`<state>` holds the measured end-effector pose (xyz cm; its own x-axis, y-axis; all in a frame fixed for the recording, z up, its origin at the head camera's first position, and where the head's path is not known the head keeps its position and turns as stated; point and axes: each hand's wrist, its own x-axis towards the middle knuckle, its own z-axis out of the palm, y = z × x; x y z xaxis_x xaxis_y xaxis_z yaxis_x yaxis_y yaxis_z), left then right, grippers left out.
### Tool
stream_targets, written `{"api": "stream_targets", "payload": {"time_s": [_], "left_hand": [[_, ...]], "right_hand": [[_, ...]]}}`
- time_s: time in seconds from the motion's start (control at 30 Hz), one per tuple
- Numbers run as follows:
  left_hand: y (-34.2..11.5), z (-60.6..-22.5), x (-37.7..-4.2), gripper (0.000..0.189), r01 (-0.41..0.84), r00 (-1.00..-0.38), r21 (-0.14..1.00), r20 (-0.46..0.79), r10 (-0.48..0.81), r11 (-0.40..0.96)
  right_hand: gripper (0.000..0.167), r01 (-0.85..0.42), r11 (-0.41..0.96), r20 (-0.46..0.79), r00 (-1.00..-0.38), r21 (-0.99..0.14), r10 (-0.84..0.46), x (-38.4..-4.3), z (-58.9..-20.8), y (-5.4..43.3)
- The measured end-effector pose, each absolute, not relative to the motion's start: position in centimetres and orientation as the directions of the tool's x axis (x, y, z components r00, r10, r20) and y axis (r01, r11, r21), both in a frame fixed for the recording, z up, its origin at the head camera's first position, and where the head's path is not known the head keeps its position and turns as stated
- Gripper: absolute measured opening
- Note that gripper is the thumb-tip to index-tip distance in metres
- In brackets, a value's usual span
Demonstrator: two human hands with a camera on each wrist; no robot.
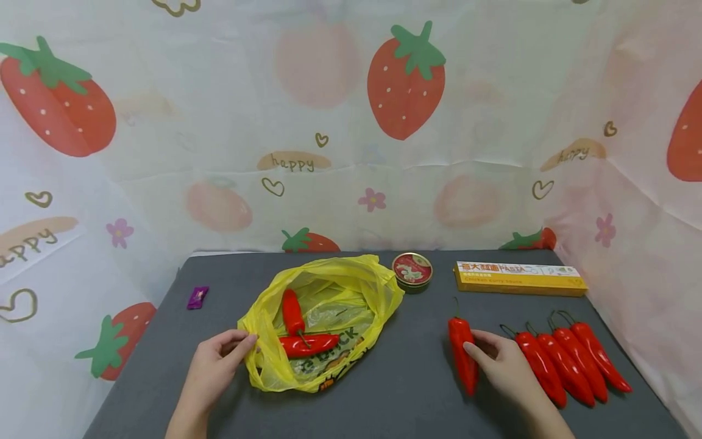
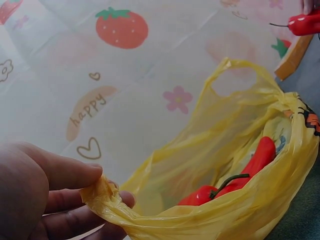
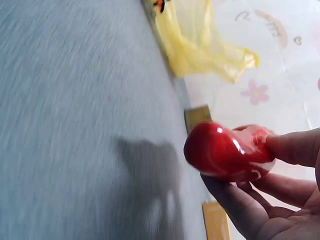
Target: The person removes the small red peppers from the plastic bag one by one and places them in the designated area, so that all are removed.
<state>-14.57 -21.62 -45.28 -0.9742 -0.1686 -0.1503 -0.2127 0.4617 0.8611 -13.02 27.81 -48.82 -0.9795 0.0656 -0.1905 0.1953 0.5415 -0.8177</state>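
A yellow plastic bag point(image 1: 323, 274) lies with its mouth open in the middle of the table, two red chili peppers point(image 1: 309, 346) inside it. My left hand point(image 1: 219, 363) pinches the bag's left rim between thumb and fingers; the left wrist view shows the bunched film in its grip. To the right of the bag, my right hand point(image 1: 501, 363) holds another red chili pepper point(image 1: 462, 353) between thumb and fingers, stem pointing away. In the right wrist view that pepper point(image 3: 225, 152) is above the table, casting a shadow. Several more red chili peppers point(image 1: 570, 360) lie side by side right of this hand.
Behind the bag stands a round red-lidded tin point(image 1: 412, 271). A yellow pasta box point(image 1: 521, 279) lies at the back right. One small purple packet point(image 1: 198, 297) is at the back left of the grey table point(image 1: 351, 408). Strawberry-printed cloth point(image 1: 351, 201) hangs behind.
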Motion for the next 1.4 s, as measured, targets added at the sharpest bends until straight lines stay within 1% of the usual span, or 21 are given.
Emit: {"api": "stream_targets", "payload": {"time_s": [0.2, 0.47, 0.7, 0.93, 1.07, 1.13, 1.27, 1.4], "left_hand": [[-21.5, -45.2, -14.6, 0.039, -0.222, -0.972, 0.861, -0.161, -0.168, 0.457], [-21.4, -45.0, -14.6, 0.036, -0.249, -0.966, 0.849, -0.185, -0.181, 0.466], [-21.4, -45.0, -14.7, 0.035, -0.244, -0.967, 0.855, -0.18, -0.18, 0.458], [-21.5, -45.1, -14.5, 0.035, -0.237, -0.969, 0.852, -0.171, -0.179, 0.467], [-21.5, -45.1, -14.4, 0.035, -0.238, -0.968, 0.853, -0.171, -0.181, 0.465], [-21.5, -45.1, -14.4, 0.036, -0.235, -0.969, 0.853, -0.168, -0.181, 0.466], [-21.5, -45.0, -14.3, 0.037, -0.23, -0.97, 0.852, -0.163, -0.179, 0.47], [-21.5, -45.0, -14.4, 0.036, -0.232, -0.97, 0.848, -0.164, -0.18, 0.476]], "right_hand": [[0.068, 0.209, 0.627, -0.172, -0.978, -0.751, 0.121, -12.3, -48.9, 29.7], [0.068, 0.202, 0.647, -0.133, -0.979, -0.736, 0.154, -11.4, -49.1, 31.4], [0.063, 0.247, 0.736, -0.109, -0.967, -0.631, 0.231, -10.7, -49.6, 32.9], [0.057, 0.225, 0.774, -0.039, -0.967, -0.592, 0.252, -10.3, -49.6, 32.5], [0.05, 0.205, 0.819, -0.014, -0.972, -0.535, 0.235, -10.4, -49.6, 32.3], [0.048, 0.213, 0.841, -0.021, -0.972, -0.497, 0.234, -10.5, -49.4, 32.2], [0.048, 0.241, 0.869, -0.033, -0.967, -0.431, 0.252, -10.6, -49.0, 32.0], [0.051, 0.238, 0.885, 0.006, -0.965, -0.4, 0.262, -10.3, -49.0, 31.9]]}}
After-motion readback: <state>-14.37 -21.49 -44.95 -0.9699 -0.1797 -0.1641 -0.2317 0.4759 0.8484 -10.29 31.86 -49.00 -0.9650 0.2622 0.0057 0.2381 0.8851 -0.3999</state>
